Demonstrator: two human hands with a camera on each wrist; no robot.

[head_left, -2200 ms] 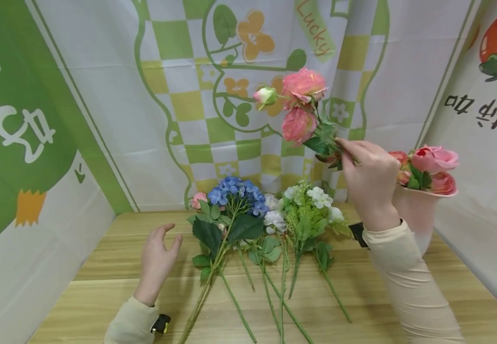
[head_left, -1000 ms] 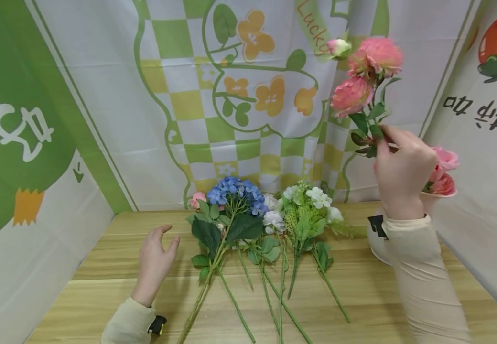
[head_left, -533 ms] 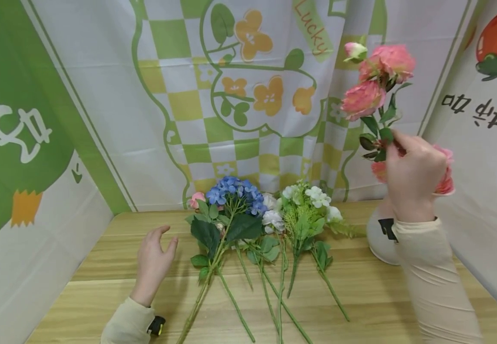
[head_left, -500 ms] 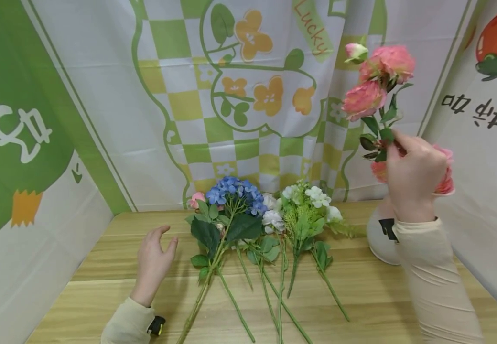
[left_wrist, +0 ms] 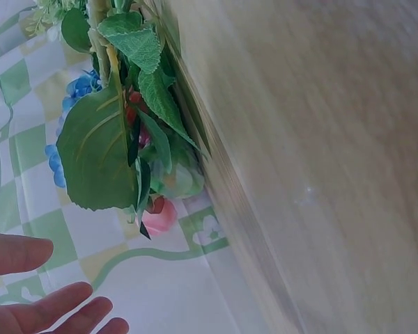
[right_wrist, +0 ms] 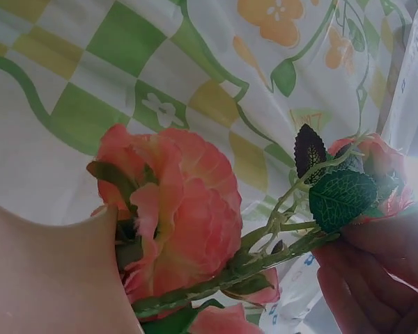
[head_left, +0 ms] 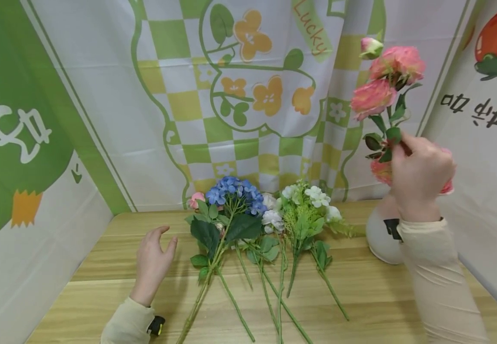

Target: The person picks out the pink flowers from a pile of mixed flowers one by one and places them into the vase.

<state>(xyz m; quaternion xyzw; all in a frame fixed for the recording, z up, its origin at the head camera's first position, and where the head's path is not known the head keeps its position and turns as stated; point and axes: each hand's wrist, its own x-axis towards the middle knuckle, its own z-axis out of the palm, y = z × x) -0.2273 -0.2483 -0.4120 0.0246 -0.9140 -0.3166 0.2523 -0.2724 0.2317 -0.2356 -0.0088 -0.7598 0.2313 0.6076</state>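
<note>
My right hand (head_left: 422, 177) pinches the stem of a pink artificial peony spray (head_left: 396, 67), with two full blooms and a bud held upright. Below and partly behind that hand stands a pale pink and white vase (head_left: 382, 234). Pink flowers (head_left: 381, 171) show at its top. In the right wrist view the peony stem (right_wrist: 265, 261) slants down past a pink bloom (right_wrist: 195, 216) to the mouth of the vase (right_wrist: 49, 271); its lower end is hidden. My left hand (head_left: 154, 263) hovers with relaxed, parted fingers, holding nothing, left of a blue hydrangea (head_left: 237, 193).
On the wooden table (head_left: 115, 248) lie several artificial stems, including white flowers (head_left: 273, 220) and a green spray with white blossoms (head_left: 302, 215). Their stems point toward the front edge. A printed curtain (head_left: 248, 157) closes off the back, with cloth walls at both sides.
My right hand has carried the peony spray rightward to above the vase and turned it more upright. Over the last half second it shifts slightly right. The left hand stays nearly still.
</note>
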